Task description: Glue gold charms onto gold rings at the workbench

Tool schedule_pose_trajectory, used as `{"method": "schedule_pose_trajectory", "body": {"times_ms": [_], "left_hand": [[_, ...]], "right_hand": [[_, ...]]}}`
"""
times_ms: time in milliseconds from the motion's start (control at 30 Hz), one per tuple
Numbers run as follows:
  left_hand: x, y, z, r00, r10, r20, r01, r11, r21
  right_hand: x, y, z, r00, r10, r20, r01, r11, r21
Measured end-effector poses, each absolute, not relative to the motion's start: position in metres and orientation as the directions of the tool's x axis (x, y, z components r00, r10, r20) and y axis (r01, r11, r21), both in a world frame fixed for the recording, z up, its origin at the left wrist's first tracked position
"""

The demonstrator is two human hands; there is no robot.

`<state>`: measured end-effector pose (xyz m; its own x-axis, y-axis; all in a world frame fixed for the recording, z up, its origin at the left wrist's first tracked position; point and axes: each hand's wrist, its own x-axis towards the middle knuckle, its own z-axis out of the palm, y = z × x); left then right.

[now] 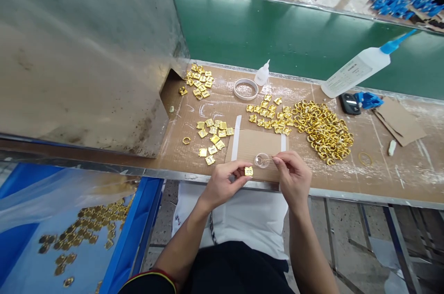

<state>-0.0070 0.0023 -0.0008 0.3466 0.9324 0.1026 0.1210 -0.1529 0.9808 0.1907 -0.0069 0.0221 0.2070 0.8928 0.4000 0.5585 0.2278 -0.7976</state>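
Between the thumb and fingers of my left hand [224, 183] is a small square gold piece [249, 171], held just over the bench's front edge. My right hand [293, 176] pinches a thin stick [268, 159], whose far end reaches into a small clear cup [261, 161]. That cup rests on a cardboard sheet [255, 141] with white tape strips at its sides. Square gold pieces [215, 137] lie loosely left of the sheet. Behind it are gold pieces [265, 111], beside a big heap of gold rings [324, 132].
A large metal housing [83, 53] blocks the left side. Along the back stand a tape roll [245, 89], a small dropper bottle [262, 73] and a tilted large bottle [357, 72]. A blue crate [138, 224] with gold pieces sits lower left. Other people's hands show across the green belt [260, 30].
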Motion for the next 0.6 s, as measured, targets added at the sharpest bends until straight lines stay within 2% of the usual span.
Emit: {"method": "schedule_pose_trajectory", "body": {"times_ms": [167,400,600], "left_hand": [[-0.007,0.002,-0.002,0.350,0.928,0.130,0.101,-0.175,0.979],[-0.007,0.002,-0.003,0.358,0.925,0.129,0.132,-0.187,0.973],[-0.008,0.003,-0.002,0.363,0.920,0.146,0.125,-0.203,0.971]], "right_hand": [[0.187,-0.009,0.018,0.281,0.864,0.417,0.492,0.243,-0.836],[0.175,-0.019,0.025,0.448,0.846,0.288,0.307,0.157,-0.939],[0.156,-0.033,0.029,0.343,0.909,0.236,0.222,0.166,-0.961]]}}
